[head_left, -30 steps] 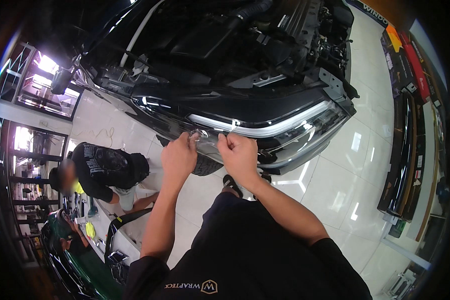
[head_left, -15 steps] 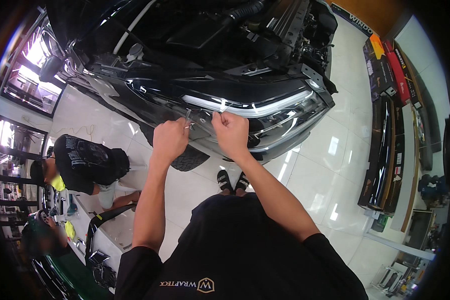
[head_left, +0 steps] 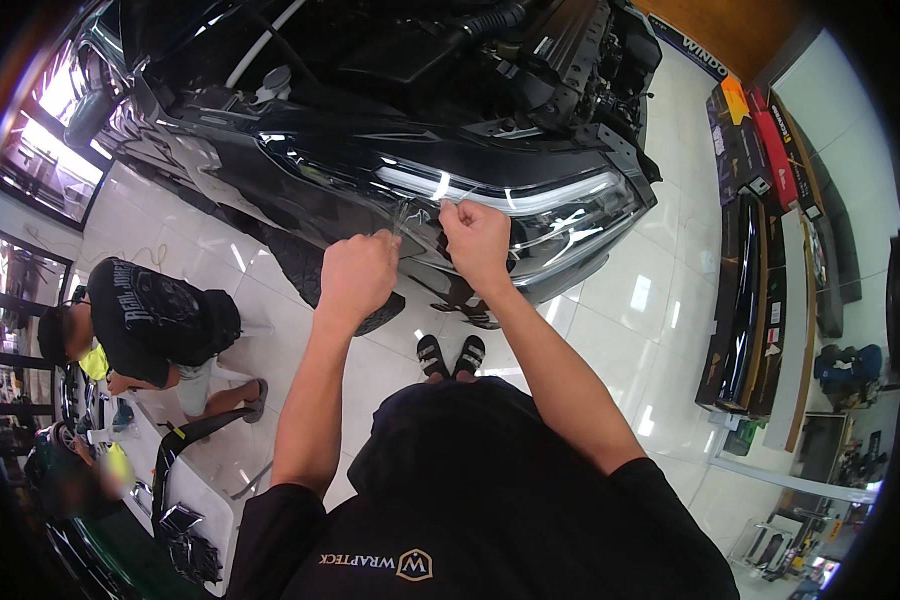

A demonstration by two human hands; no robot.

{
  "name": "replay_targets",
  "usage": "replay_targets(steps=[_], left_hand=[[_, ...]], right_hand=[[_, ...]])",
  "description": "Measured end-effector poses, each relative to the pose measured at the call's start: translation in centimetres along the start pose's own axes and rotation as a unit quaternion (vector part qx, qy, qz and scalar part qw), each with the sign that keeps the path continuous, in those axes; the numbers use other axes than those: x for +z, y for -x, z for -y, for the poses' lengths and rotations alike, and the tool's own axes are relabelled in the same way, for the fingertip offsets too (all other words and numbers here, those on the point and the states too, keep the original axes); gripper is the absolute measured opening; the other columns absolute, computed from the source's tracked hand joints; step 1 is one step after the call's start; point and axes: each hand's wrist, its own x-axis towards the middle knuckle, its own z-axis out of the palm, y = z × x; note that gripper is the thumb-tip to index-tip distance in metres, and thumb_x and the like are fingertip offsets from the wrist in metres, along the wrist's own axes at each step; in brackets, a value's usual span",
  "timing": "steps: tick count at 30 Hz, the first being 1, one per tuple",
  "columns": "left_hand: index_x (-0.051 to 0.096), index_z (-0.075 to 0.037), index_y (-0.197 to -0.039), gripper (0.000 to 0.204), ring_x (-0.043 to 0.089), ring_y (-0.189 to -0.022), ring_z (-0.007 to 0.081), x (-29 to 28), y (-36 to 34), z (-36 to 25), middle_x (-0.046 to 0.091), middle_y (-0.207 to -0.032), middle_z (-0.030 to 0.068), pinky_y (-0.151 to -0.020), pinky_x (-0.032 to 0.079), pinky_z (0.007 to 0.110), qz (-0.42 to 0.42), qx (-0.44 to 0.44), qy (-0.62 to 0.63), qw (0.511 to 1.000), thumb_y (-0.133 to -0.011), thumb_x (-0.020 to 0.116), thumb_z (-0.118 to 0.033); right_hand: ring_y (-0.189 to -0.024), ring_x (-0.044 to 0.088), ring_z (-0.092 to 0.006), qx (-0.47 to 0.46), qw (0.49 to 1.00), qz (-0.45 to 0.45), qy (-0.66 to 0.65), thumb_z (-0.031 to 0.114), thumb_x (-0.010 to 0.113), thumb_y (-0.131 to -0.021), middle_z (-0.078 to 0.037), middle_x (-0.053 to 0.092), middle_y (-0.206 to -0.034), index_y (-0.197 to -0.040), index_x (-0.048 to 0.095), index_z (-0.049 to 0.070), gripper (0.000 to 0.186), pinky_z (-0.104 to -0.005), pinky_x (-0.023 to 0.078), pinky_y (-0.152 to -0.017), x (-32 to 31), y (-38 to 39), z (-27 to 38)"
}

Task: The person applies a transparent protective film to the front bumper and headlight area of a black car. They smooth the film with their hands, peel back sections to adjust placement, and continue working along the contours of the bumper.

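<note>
The left grip (head_left: 360, 272) is narrow, pinching a crumpled clear film (head_left: 410, 220) that lies between 1 and 2 o'clock from it. The right grip (head_left: 476, 240), also drawn tight, holds the film's other side, at about 10 o'clock from it; the black car's headlight (head_left: 555, 196) stretches just beyond, around 1 o'clock from that grip.

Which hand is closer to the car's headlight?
The right hand. It overlaps the lower edge of the headlight in this view; I can't tell if they touch. The left hand sits lower and farther left.
</note>
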Motion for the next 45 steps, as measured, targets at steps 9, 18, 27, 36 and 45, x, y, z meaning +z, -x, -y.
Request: replay_targets(steps=[9, 18, 27, 36, 45], left_hand=[[0.064, -0.003, -0.083, 0.028, 0.068, -0.064, 0.0423, 0.1, 1.4, -1.1, 0.067, -0.067, 0.0219, -0.062, 0.054, 0.050, -0.017, -0.012, 0.027, 0.999, -0.101, 0.058, -0.023], [0.064, -0.002, -0.084, 0.027, 0.068, -0.063, 0.0426, 0.5, 2.6, -2.0, 0.067, -0.067, 0.0218, -0.060, 0.054, 0.050, -0.011, -0.028, 0.037, 0.999, -0.101, 0.058, -0.022], [0.063, -0.002, -0.087, 0.030, 0.068, -0.067, 0.0449, 0.9, 3.5, -2.8, 0.066, -0.069, 0.0241, -0.064, 0.053, 0.054, 0.017, -0.061, 0.068, 0.996, -0.103, 0.054, -0.025], [0.061, -0.002, -0.088, 0.024, 0.070, -0.067, 0.0435, 1.7, 3.4, -2.7, 0.069, -0.071, 0.0232, -0.063, 0.054, 0.054, 0.014, -0.065, 0.097, 0.993, -0.101, 0.053, -0.021], [0.062, 0.001, -0.120, 0.042, 0.073, -0.098, 0.0345, 4.8, 5.1, -3.3, 0.072, -0.108, 0.0254, -0.083, 0.053, 0.049, 0.053, -0.145, 0.462, 0.873, -0.104, 0.055, -0.038]], right_hand=[[-0.043, 0.048, -0.0063, -0.008, 1.000, 0.001, 0.016, 0.021, 0.070, -0.096, 0.000, 0.051, -0.047, -0.058, 0.057, -0.001, 0.046, -0.0274, 0.036, -0.044, -0.1, 0.0, -0.1], [-0.045, 0.047, -0.0050, -0.004, 1.000, -0.005, 0.002, 0.021, 0.070, -0.095, 0.001, 0.050, -0.048, -0.057, 0.056, 0.000, 0.045, -0.0269, 0.035, -0.044, -0.2, 0.0, 0.1], [-0.042, 0.052, -0.0088, 0.043, 0.999, 0.026, -0.019, 0.030, 0.069, -0.098, -0.002, 0.055, -0.051, -0.061, 0.060, 0.000, 0.049, -0.0266, 0.039, -0.042, -0.7, -0.1, 0.7], [-0.039, 0.054, -0.0144, 0.240, 0.950, 0.197, -0.023, 0.067, 0.049, -0.101, -0.009, 0.059, -0.053, -0.072, 0.066, -0.002, 0.078, -0.0256, 0.043, -0.038, 0.7, 1.8, 3.3], [-0.050, 0.052, -0.0151, 0.215, 0.955, 0.204, 0.027, 0.040, 0.060, -0.103, -0.004, 0.056, -0.055, -0.067, 0.064, 0.002, 0.053, -0.0354, 0.041, -0.051, 1.9, 1.1, 0.6]])
